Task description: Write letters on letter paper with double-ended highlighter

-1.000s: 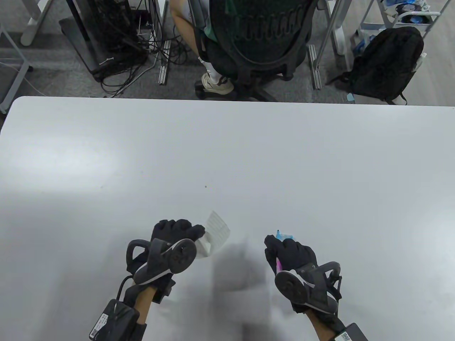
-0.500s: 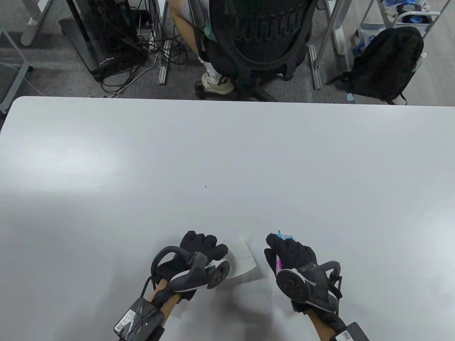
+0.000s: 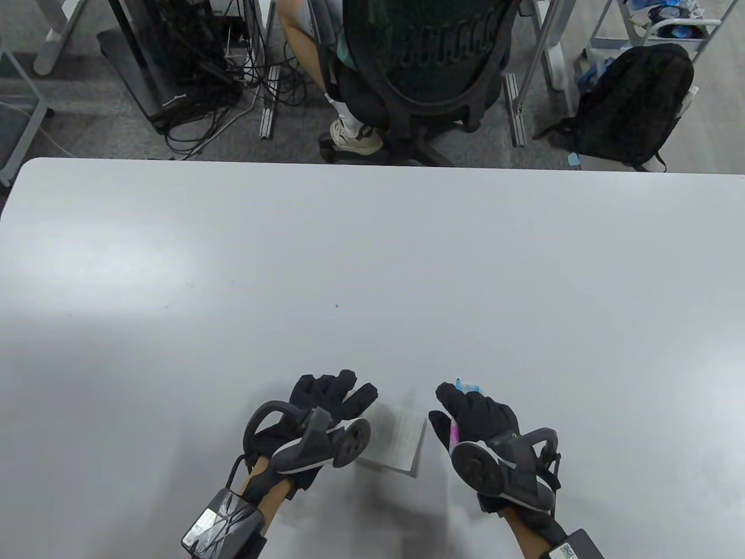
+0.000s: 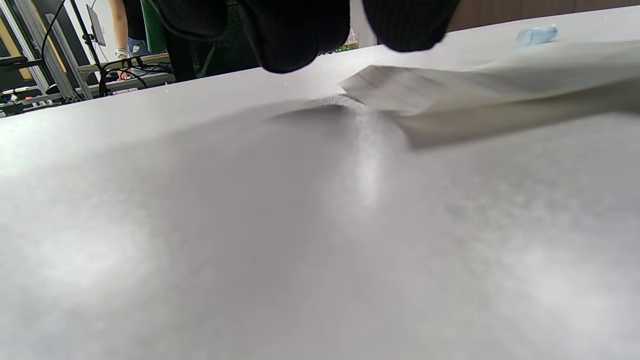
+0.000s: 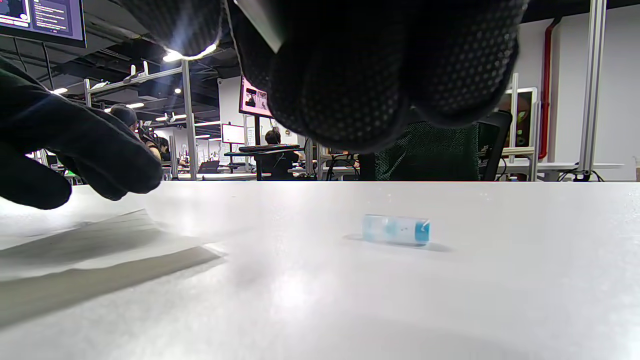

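Observation:
A small sheet of lined letter paper (image 3: 398, 438) sits low over the white table (image 3: 372, 262) between my hands, blurred, with a shadow under it (image 4: 450, 95). My left hand (image 3: 334, 393) has its fingers spread and fairly straight. Its thumb is beside the sheet's top-left corner, and I see no pinch on the paper. My right hand (image 3: 460, 407) is curled round a pink highlighter (image 3: 453, 431), which shows only between thumb and palm. A pale blue cap (image 3: 467, 385) (image 5: 396, 230) lies loose on the table just beyond the right fingertips.
Beyond the table's far edge, a person sits in a black mesh office chair (image 3: 433, 58). A black backpack (image 3: 634, 105) is on the floor at the right, and a tangle of cables (image 3: 198, 87) at the left.
My left hand carried the paper from the left toward the middle and lowered it. The sheet has gone from raised and held to nearly flat between the hands. The right hand stayed put.

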Demonstrator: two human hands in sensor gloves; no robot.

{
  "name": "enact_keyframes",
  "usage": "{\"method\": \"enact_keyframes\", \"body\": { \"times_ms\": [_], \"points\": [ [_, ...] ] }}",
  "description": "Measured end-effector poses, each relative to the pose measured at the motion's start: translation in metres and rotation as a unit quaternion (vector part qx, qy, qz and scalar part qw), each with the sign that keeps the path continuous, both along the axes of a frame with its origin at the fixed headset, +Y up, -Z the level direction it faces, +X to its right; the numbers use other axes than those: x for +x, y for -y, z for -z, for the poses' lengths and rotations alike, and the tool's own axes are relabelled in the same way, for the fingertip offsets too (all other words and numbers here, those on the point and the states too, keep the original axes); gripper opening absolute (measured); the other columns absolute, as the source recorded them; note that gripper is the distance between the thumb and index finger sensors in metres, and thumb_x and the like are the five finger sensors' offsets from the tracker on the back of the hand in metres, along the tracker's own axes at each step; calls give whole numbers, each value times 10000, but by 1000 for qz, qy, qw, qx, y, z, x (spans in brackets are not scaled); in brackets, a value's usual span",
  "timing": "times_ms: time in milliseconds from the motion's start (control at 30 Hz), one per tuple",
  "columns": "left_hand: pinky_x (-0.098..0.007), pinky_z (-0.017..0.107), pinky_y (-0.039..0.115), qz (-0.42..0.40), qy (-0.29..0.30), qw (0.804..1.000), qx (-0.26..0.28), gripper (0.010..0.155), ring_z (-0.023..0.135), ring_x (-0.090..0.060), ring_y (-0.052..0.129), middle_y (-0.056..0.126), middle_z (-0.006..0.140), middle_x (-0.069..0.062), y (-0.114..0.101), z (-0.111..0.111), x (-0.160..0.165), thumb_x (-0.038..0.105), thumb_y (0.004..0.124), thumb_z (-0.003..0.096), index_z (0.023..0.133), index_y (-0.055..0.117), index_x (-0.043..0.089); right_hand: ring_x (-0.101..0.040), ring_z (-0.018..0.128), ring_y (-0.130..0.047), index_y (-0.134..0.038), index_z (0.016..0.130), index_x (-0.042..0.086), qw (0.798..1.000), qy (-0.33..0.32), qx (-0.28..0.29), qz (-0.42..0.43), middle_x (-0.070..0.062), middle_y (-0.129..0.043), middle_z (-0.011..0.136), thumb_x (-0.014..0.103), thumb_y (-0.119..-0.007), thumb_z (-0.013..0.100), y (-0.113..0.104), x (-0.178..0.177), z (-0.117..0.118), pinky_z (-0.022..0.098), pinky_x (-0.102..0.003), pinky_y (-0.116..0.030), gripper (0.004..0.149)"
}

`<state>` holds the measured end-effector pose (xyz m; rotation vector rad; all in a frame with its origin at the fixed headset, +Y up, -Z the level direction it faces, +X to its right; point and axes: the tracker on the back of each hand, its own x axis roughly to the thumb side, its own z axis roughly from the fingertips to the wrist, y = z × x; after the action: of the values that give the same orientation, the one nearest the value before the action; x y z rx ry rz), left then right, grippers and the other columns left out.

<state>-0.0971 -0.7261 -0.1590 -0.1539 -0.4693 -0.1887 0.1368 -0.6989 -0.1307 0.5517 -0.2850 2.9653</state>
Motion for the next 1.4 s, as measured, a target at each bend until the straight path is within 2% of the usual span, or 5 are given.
{"method": "enact_keyframes", "body": {
  "times_ms": [167,567,833,1100,1400],
  "points": [
    [-565,826,582,30,-1,999,-16,540,1068,-223,702,567,1199,-19,9,0,4,428,683,583,1106,566,367,-269,519,-966,-662,1011,144,1000,-1,-1,-4,-209,-883,739,461,-586,561,0,0,0,500,-558,-812,556],
    [-547,817,604,59,3,998,14,559,926,-174,801,707,1068,21,10,-5,15,490,674,562,1088,596,318,-273,530,-961,-675,1008,145,1000,3,6,-24,-212,-876,751,455,-573,562,-1,3,0,505,-561,-807,553],
    [-521,777,679,24,-35,998,42,524,835,-165,865,782,1001,7,0,0,6,431,642,598,1099,596,283,-296,563,-953,-684,1022,113,999,-8,1,-31,-241,-859,779,448,-573,563,0,-1,-1,520,-578,-794,578],
    [-538,802,633,55,-21,998,21,516,921,-186,800,696,1080,-9,11,2,6,452,673,584,1086,565,410,-295,551,-968,-750,979,136,999,-25,6,-36,-225,-887,760,416,-564,574,0,-11,-3,518,-573,-802,527],
    [-542,810,625,62,-14,998,7,510,948,-186,777,667,1100,-11,12,2,8,437,664,595,1091,545,418,-277,553,-991,-679,969,124,998,-55,0,7,-186,-915,751,441,-601,572,-12,-21,-6,523,-552,-818,514]
  ]
}}
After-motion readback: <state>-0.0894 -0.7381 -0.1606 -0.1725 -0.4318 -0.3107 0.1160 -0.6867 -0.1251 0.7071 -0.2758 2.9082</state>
